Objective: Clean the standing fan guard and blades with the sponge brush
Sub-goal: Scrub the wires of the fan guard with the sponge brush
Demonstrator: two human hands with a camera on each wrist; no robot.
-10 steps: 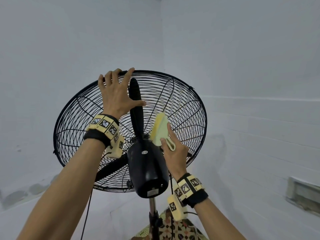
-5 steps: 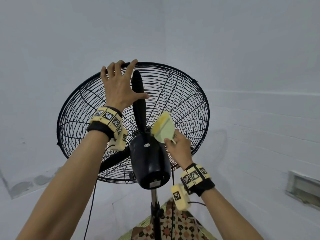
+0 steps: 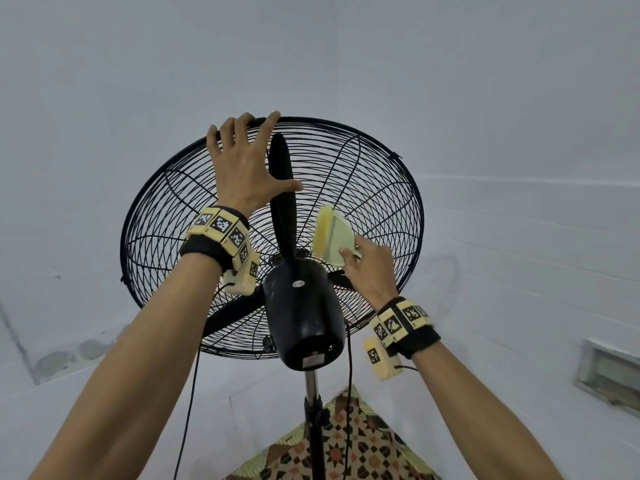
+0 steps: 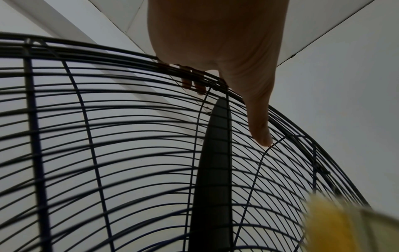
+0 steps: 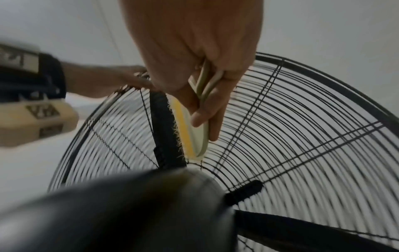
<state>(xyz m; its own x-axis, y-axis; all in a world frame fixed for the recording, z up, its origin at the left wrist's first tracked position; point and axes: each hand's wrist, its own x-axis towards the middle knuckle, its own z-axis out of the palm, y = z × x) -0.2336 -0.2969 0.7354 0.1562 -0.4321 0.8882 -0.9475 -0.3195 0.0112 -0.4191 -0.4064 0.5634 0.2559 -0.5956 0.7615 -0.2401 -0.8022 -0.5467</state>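
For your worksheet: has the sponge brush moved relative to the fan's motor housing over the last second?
Yes. The sponge brush, gripped by the right hand, has shifted rightward, away from the upright blade and further off the motor housing.

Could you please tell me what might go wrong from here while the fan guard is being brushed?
1. The left hand hooks its fingers over the black wire fan guard; pulling might tilt the fan on its thin metal pole.
2. The right hand pinches only the yellow sponge brush by its looped handle, so snagging on wires could twist it loose.
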